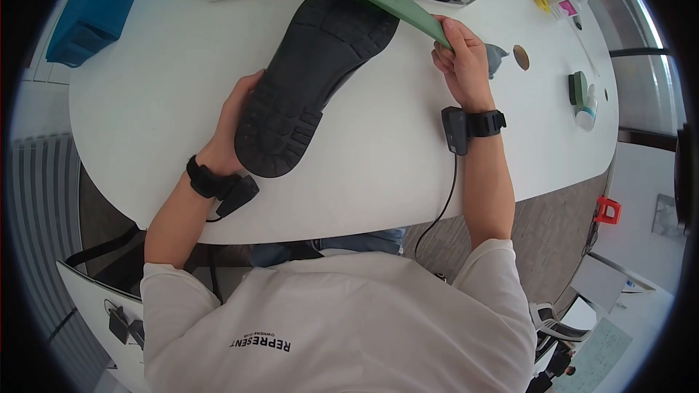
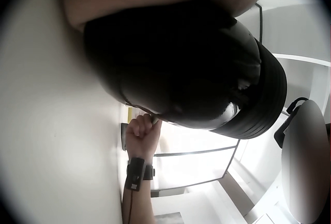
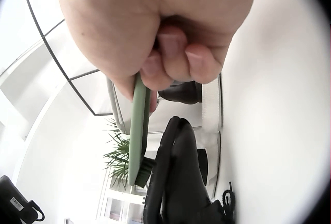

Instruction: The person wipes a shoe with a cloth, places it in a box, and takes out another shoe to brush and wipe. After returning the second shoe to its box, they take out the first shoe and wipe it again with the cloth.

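At upper centre, I see the left hand steadying a black lug-soled shoe, sole exposed for access; the right hand grips a green long-handled brush by its end, bristles against the toe.

I have my left forearm and right forearm reaching forward. My right hand is farther ahead, fingers curled into a grip; my left hand is wrapped in a hold, its fingertips mostly hidden.
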A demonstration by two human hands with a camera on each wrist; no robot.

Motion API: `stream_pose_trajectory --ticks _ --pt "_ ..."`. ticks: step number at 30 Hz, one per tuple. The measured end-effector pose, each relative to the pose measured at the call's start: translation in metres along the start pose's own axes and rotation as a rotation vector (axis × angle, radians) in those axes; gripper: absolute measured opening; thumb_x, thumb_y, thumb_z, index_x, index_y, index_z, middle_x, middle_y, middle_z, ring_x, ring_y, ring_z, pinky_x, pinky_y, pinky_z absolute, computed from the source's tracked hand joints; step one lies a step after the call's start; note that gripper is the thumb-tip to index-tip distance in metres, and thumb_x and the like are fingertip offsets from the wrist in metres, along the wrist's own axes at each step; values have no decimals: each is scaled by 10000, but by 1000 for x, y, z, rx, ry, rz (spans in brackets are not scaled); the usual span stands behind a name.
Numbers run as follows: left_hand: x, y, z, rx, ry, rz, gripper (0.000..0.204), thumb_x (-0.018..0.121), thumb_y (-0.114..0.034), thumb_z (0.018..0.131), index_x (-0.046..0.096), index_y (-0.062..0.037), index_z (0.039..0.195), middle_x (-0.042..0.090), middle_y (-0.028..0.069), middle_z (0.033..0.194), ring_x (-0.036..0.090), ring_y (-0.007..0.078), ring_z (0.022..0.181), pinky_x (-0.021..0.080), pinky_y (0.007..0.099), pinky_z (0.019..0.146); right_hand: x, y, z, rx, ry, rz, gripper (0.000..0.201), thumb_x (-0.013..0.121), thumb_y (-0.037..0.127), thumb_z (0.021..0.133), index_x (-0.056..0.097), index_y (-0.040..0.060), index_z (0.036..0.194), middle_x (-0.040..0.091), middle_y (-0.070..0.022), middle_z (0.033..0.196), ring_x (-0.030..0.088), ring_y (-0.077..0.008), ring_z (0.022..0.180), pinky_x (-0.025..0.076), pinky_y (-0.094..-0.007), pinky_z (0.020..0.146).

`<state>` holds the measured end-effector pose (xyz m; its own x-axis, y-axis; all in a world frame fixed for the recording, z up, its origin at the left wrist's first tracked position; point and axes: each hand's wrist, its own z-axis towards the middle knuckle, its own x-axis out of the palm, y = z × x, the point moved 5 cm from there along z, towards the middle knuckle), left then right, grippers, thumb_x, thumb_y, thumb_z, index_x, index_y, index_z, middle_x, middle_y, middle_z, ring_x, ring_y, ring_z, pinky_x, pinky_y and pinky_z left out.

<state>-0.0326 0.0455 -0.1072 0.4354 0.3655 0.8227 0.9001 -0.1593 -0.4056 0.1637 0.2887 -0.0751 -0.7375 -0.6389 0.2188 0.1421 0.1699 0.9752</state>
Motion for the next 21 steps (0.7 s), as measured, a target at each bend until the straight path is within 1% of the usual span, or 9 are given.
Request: stream_pose_trajectory --ticks 2,5,8,10,13,16,17,19,21 --pt "-1 -1 1 -29 3 -28 375 462 -327 975 610 -11 1113 670 89 1034 660 182 919 550 302 830 1 -1 2 28 -9 26 303 515 242 995 618 -10 1129 297 82 592 247 -32 521 238 -205 492" --pt "-5 2 1 -2 -28 -2 375 465 -325 974 609 -10 1119 669 88 1040 659 180 921 547 298 835 1 0 0 33 -13 15 301 508 239 997 616 -7 1133 300 81 591 250 -32 521 240 -205 490" --pt "-1 -2 0 22 -4 0 373 464 -320 976 607 -9 1123 668 87 1046 660 178 923 546 297 838 2 0 1 30 17 20 303 503 241 999 614 -7 1134 305 79 590 255 -34 520 246 -205 488" --pt "1 -3 0 88 -38 54 369 460 -315 978 606 -9 1124 666 83 1056 657 174 930 543 296 841 0 0 3 25 19 14 305 503 243 999 612 -7 1134 305 78 590 256 -35 518 248 -205 487" --pt "7 -2 -5 98 -25 110 368 454 -312 980 604 -9 1125 662 81 1066 654 174 942 539 295 850 1 -4 -1 33 14 4 309 503 247 998 611 -8 1134 305 76 589 255 -36 514 249 -205 486" --pt "2 -3 -3 114 -19 133 370 449 -312 981 600 -8 1130 660 82 1070 651 176 951 535 295 858 3 -2 2 26 8 -6 310 503 249 998 611 -9 1132 302 77 587 250 -37 511 247 -206 484" --pt "1 -5 -2 115 -16 133 370 449 -312 981 600 -8 1130 660 82 1070 651 176 951 535 295 858 2 -3 2 29 -5 -1 308 502 248 999 612 -9 1129 300 77 587 247 -37 510 245 -207 483" --pt "1 -1 0 -3 25 17 372 444 -313 983 596 -10 1135 660 83 1065 652 179 949 535 298 856 0 -2 2 32 -5 -1 307 502 247 999 613 -10 1125 298 77 586 245 -38 509 245 -208 482" --pt "5 -1 -4 24 12 57 374 445 -315 982 595 -10 1138 660 84 1067 652 178 947 534 298 854 2 -4 0 40 0 3 306 501 245 999 614 -12 1120 296 77 586 244 -39 508 245 -209 481"
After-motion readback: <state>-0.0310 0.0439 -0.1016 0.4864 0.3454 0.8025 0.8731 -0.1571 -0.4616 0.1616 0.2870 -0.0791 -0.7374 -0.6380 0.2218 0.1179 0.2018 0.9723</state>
